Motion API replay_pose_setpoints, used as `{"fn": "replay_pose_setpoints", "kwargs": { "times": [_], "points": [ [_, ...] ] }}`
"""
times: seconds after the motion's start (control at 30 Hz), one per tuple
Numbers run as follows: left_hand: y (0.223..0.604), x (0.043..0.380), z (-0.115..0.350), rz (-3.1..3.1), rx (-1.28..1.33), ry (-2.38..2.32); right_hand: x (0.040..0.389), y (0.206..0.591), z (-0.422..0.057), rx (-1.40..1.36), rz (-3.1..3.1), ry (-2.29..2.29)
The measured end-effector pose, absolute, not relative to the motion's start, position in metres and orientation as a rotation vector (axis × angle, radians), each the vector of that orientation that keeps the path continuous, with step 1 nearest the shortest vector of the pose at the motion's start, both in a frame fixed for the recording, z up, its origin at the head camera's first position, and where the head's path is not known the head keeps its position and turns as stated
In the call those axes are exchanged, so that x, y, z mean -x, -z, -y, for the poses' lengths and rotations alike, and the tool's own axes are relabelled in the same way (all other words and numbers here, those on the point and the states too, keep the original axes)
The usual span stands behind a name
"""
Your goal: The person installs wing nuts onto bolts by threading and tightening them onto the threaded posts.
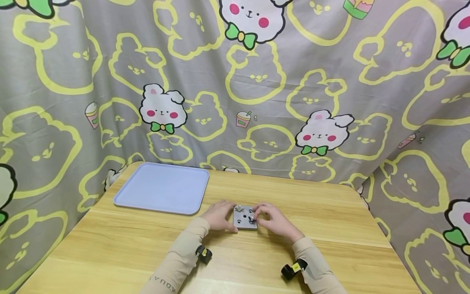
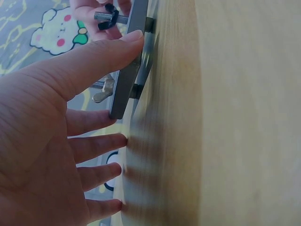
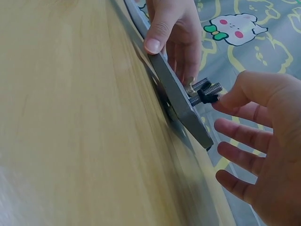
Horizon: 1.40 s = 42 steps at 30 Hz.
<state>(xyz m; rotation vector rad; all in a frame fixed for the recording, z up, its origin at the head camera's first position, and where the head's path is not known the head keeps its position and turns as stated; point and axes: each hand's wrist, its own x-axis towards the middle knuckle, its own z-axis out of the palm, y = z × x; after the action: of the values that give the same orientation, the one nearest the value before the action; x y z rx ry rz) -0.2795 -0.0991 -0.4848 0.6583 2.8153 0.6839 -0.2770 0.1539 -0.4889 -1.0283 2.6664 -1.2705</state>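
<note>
A square grey metal plate with several holes lies flat, a little raised off the table on bolt heads below it. My left hand grips its left side, thumb at the near edge and index finger at the far edge. Two threaded bolts stand up from the plate. One, at the far left corner, carries a silver wing nut. The other carries a black wing nut, which my right hand pinches between thumb and index finger. The other right fingers are spread away from the plate.
A light blue tray lies at the back left of the wooden table. Behind the table hangs a grey curtain with a cartoon print. Each wrist wears a black camera strap.
</note>
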Motion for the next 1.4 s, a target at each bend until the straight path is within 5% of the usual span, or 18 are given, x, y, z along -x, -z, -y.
{"fn": "replay_pose_setpoints", "kwargs": {
  "times": [1.4],
  "points": [
    [0.4835,0.2787,0.0999,-2.813,-0.66,-0.688,0.2755,0.4923,-0.1494,0.943,-2.684,1.252]
  ]
}}
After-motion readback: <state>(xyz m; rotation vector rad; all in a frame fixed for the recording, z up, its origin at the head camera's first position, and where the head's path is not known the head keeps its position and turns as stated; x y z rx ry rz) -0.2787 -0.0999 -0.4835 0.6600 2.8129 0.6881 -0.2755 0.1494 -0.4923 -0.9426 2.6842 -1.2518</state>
